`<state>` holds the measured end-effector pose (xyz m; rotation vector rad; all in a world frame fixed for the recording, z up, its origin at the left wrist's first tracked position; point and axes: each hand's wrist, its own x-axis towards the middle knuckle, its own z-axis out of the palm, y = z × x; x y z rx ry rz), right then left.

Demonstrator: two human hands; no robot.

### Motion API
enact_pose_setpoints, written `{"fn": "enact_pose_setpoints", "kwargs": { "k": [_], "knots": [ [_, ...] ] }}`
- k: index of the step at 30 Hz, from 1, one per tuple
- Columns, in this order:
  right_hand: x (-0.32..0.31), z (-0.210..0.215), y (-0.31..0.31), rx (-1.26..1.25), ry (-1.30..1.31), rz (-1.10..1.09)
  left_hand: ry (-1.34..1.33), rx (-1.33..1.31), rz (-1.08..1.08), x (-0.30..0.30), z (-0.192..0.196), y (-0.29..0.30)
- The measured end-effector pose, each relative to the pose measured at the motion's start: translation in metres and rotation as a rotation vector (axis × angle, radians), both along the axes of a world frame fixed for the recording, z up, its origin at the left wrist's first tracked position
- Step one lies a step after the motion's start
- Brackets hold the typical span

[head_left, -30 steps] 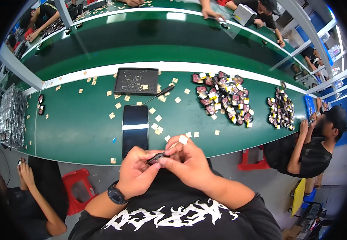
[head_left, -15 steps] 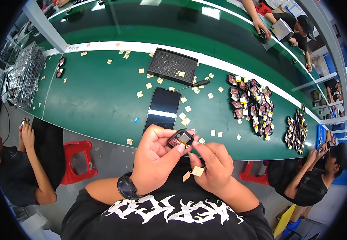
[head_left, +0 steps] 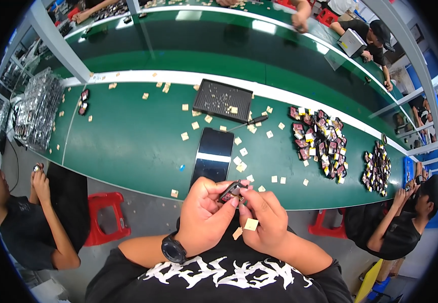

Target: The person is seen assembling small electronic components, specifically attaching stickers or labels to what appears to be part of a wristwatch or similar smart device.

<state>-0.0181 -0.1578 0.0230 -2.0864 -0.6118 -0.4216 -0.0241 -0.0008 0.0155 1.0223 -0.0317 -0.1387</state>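
Close to my chest, just below the table's front edge, my left hand (head_left: 206, 214) is closed round a small black casing (head_left: 230, 192) with a dark red board inside. It sits tilted on edge. My right hand (head_left: 267, 222) pinches at the casing's right side; anything tiny between those fingertips is hidden. A pale yellow square of paper (head_left: 251, 224) and a tan scrap (head_left: 237, 233) hang beneath my right fingers, held or stuck there. A dark-screened phone (head_left: 213, 156) lies on the table beyond my hands, its lower end behind them.
A black tray (head_left: 201, 103) and a screwdriver (head_left: 258, 120) lie beyond the phone, among scattered paper squares. Piles of similar casings (head_left: 322, 144) cover the right side. Stacked clear packaging (head_left: 39, 111) stands far left. Co-workers sit at both sides, near red stools (head_left: 95, 217).
The casing has tipped from facing up to standing more on edge. My right fingertips have closed in on its side. The view has shifted slightly; a co-worker's hand across the table has moved left.
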Motion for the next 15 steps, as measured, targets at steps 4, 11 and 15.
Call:
{"fn": "enact_pose_setpoints", "kwargs": {
  "k": [4, 11, 15],
  "knots": [
    [0.001, -0.002, -0.001, -0.084, 0.147, 0.042, -0.008, 0.003, 0.042, 0.003, -0.016, 0.005],
    [0.022, 0.061, -0.027, 0.369, 0.384, 0.443, 0.041, -0.060, 0.241, -0.003, -0.008, 0.044],
    [-0.021, 0.156, -0.042, 1.095, 0.197, 0.685, 0.057, 0.094, 0.361, 0.011, -0.023, 0.093]
  ]
}}
